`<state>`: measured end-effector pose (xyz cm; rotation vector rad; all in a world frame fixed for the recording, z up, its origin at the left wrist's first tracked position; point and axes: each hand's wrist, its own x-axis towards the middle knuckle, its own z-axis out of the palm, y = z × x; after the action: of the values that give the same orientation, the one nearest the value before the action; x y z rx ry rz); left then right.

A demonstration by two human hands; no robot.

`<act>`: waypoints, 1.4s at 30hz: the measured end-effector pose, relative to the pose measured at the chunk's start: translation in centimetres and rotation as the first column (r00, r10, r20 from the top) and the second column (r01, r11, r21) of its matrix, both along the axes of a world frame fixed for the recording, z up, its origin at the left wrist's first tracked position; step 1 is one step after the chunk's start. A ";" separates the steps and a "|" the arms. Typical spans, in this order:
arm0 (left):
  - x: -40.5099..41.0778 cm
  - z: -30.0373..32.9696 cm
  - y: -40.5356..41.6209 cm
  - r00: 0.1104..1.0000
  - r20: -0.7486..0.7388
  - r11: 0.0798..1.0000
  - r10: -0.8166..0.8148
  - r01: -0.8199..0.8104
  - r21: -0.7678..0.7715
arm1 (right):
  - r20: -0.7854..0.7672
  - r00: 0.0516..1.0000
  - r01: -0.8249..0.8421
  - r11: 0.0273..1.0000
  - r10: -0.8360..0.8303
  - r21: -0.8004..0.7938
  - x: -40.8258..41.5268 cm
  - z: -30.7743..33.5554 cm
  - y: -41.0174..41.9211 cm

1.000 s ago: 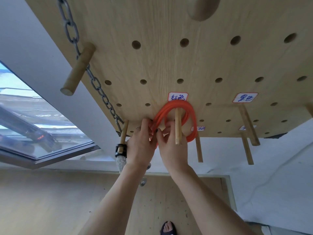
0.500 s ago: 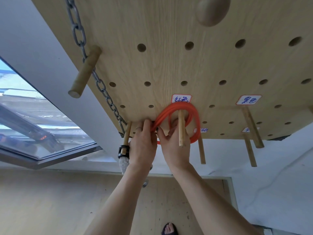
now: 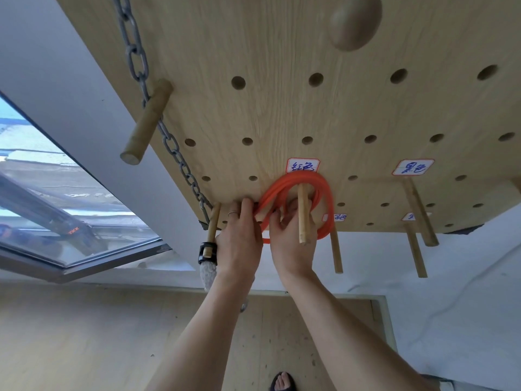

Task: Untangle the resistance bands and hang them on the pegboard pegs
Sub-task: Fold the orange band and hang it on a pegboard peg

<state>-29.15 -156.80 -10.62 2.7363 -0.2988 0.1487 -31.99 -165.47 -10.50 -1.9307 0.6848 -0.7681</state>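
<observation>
1. Orange resistance band [image 3: 327, 190], coiled in several loops, hangs round a thin wooden peg [image 3: 303, 215] on the pegboard [image 3: 282, 108], just below a white label [image 3: 303, 165] with blue handwriting.
2. Left hand [image 3: 239, 244], with a ring on one finger, pinches the coil's left side; its fingers [image 3: 246, 206] are curled on the tubing by the board.
3. Right hand [image 3: 290, 246] sits behind the peg, its fingers bent among the loops and gripping the band's lower part.
4. Around it: a grey chain [image 3: 169, 142] runs down the board's left side past a thick dowel [image 3: 146, 122] to a thin peg [image 3: 211, 230], which carries a black ring and a white tuft.
5. To the right stand three more thin pegs, near a second label [image 3: 413, 167]; a rounded wooden knob [image 3: 353, 21] sits high on the board.
6. A window [image 3: 56, 207] lies to the left, and wooden floor with a sandalled foot [image 3: 283, 382] below.
7. The coil lies flat against the board, its long axis running from lower left to upper right, the peg crossing its middle.
</observation>
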 end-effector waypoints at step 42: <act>-1.8 1.5 -0.6 0.979 0.154 0.968 -0.134 0.162 -0.193 | -0.108 0.979 -0.178 0.983 0.174 -0.038 -4.2 -2.4 -1.1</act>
<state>-30.94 -157.39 -9.16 2.4929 -0.4975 0.3135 -36.15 -166.57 -12.87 -2.0545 0.5528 -0.5815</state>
